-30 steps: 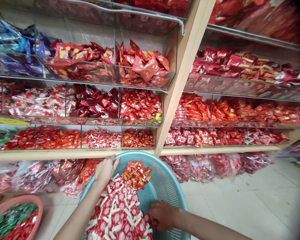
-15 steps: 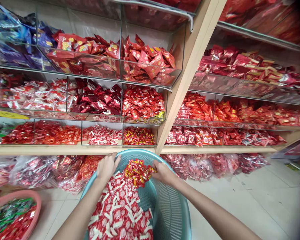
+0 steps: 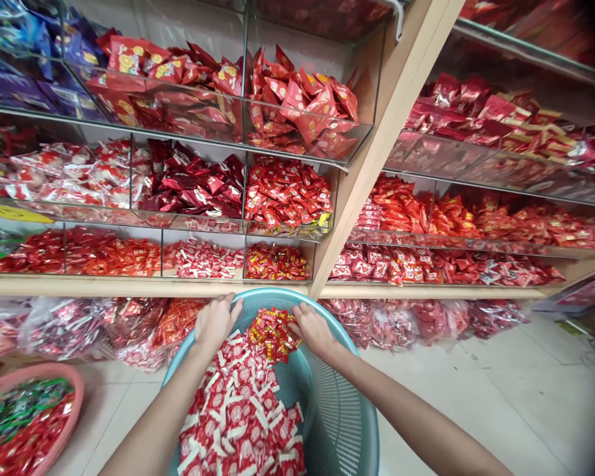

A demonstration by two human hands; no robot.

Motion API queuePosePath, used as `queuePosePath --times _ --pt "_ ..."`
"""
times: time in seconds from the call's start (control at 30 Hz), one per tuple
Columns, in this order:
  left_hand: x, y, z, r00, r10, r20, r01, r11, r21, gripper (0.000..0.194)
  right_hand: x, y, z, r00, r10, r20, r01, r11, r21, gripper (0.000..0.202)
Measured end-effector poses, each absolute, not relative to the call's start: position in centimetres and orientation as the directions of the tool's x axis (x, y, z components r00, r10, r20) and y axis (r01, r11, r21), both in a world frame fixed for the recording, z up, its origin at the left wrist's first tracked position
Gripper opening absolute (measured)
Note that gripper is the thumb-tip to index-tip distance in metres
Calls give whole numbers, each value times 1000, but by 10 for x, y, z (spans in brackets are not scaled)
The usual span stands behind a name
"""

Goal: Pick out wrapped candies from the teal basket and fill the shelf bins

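Well, right fingers touch packets (red-yellow).

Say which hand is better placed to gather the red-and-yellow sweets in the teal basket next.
Likely the right hand: its fingers are at the edge of the red-and-yellow sweets. The left hand is at the teal basket's rim.

bright, fairly even indoor light, glare on clear shelf fronts, softly blurred edges, dark upper-right corner, wide-angle stretching
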State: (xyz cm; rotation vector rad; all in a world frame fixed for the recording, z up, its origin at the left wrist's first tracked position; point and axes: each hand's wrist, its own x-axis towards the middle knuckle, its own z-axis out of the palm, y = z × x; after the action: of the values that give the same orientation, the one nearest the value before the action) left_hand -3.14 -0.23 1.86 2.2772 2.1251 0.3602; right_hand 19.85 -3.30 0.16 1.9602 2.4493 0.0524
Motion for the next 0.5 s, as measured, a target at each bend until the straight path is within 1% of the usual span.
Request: queuePosePath --times 0.1,0.2,0.3,0.5 --pt "-31 -3 19 53 987 153 984 -78 162 53 210 -41 -2 -117 991 -62 993 117 1 21" --pt "-31 -4 21 48 990 134 984 -70 164 54 216 -46 -5 -84 988 -129 996 87 23 22" --pt "-30 -4 22 59 989 139 984 -82 161 54 214 -43 -8 -63 987 -148 997 68 31 23" --pt "-32 -4 21 55 986 156 983 -81 164 53 209 -39 -11 -17 985 -170 1000 13 -29 23"
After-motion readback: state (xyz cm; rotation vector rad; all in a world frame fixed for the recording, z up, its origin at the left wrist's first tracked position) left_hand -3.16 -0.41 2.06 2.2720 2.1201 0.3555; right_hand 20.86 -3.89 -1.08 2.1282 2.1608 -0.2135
